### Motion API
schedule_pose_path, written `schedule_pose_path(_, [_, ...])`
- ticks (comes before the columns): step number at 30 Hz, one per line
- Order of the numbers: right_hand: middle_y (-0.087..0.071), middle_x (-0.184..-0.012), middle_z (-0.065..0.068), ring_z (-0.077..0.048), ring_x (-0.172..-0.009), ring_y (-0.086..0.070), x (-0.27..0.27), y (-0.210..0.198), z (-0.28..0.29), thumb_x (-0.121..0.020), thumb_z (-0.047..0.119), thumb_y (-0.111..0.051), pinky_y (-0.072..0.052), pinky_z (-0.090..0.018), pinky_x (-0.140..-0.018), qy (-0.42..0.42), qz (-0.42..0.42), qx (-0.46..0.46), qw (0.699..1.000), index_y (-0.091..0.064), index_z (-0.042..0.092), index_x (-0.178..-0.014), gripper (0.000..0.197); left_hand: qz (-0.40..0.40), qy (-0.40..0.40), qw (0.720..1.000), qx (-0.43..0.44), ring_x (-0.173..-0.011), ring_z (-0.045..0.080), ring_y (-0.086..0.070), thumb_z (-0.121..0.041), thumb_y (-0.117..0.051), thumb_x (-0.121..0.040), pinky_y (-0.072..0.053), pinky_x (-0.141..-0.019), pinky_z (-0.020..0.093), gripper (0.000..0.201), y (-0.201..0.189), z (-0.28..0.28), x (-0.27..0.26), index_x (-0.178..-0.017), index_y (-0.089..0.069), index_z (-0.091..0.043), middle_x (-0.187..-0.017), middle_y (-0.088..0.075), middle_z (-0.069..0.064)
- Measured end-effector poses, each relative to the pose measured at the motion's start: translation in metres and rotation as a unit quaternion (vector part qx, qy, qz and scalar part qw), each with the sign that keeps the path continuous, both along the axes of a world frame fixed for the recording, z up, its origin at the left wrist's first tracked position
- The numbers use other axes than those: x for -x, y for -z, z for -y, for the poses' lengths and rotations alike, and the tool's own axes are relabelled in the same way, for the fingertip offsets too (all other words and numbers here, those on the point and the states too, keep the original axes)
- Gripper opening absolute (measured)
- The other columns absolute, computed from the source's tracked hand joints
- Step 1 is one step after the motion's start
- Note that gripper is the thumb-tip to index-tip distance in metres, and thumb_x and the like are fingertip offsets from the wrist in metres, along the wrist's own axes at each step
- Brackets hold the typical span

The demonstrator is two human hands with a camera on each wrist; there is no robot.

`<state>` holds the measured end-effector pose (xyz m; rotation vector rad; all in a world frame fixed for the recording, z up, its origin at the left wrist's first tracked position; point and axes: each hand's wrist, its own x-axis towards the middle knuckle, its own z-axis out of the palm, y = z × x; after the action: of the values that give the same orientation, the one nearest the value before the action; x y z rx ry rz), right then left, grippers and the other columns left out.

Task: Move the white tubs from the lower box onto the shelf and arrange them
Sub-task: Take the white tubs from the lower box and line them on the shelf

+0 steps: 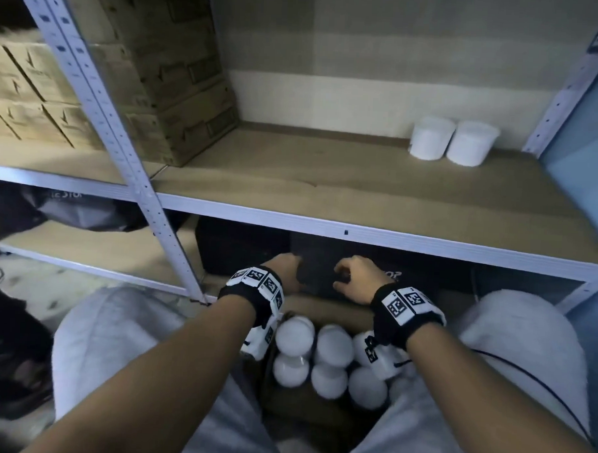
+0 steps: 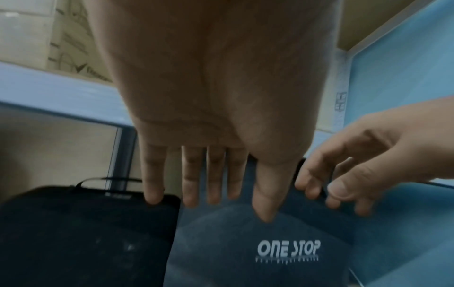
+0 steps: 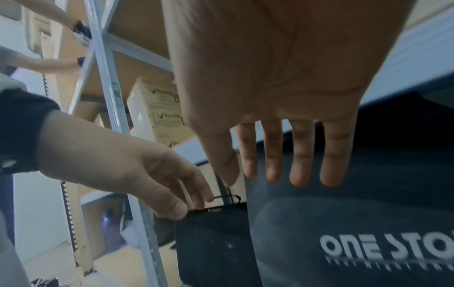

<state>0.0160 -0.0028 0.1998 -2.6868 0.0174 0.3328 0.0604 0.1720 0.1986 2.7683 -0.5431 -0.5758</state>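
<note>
Several white tubs [image 1: 333, 346] stand packed in an open cardboard box [image 1: 325, 304] on the floor between my knees. Two more white tubs [image 1: 431, 138] [image 1: 472, 145] stand side by side at the back right of the wooden shelf [image 1: 326, 193]. My left hand [image 1: 290, 270] [image 2: 213, 184] [image 3: 152, 174] and right hand [image 1: 352, 278] [image 3: 282, 155] [image 2: 356, 167] hover past the box's far edge, in front of the lower shelf. Both have loosely extended fingers and hold nothing.
A dark blue bag printed ONE STOP [image 2: 270, 242] [image 3: 343, 223] and a black case [image 2: 86, 233] fill the lower shelf behind my hands. Stacked cardboard cartons [image 1: 166, 83] occupy the shelf's left part. A grey steel upright [image 1: 123, 143] stands left; a blue wall [image 1: 584, 170] is on the right.
</note>
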Motion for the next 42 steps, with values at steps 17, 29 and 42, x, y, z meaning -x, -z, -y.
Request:
schedule_pose_path(17, [-0.034,-0.146,-0.01,-0.033,-0.133,-0.036,0.023,0.139,0.01,-0.084,0.038,-0.065,-0.031,-0.038,-0.109,0.026,-0.185,0.052,0.981,-0.034,0.018,-0.144,0.07,-0.169,-0.021,0.976,-0.14,-0.134,0.042,-0.033,-0.036,-0.078,-0.072,-0.039,-0.102,0.056,0.095,0.139,0.011,0.007,-0.148,-0.023,-0.018,-0.147,-0.026,0.011])
schedule_pose_path(29, [-0.007,-0.155,-0.007,-0.042,-0.138,-0.02,0.005,0.189,-0.011,-0.07,0.051,-0.076,-0.034,-0.054,-0.104,-0.037,-0.269,0.083,0.959,-0.01,0.029,-0.149,0.106,-0.193,0.019,0.968,-0.156,-0.144,0.043,-0.009,-0.047,-0.083,-0.058,-0.031,-0.105,0.063,0.123,0.183,0.004,0.003,-0.15,-0.002,-0.035,-0.16,0.01,0.005])
schedule_pose_path(42, [-0.02,-0.146,-0.01,-0.043,-0.131,-0.029,0.001,0.178,-0.013,-0.066,0.039,-0.08,-0.04,-0.052,-0.101,-0.037,-0.256,0.094,0.961,-0.022,0.028,-0.143,0.097,-0.176,0.072,0.969,-0.157,-0.145,0.035,-0.012,-0.03,-0.072,-0.08,-0.02,-0.113,0.05,0.095,0.15,0.018,0.007,-0.151,-0.011,-0.014,-0.157,-0.01,0.015])
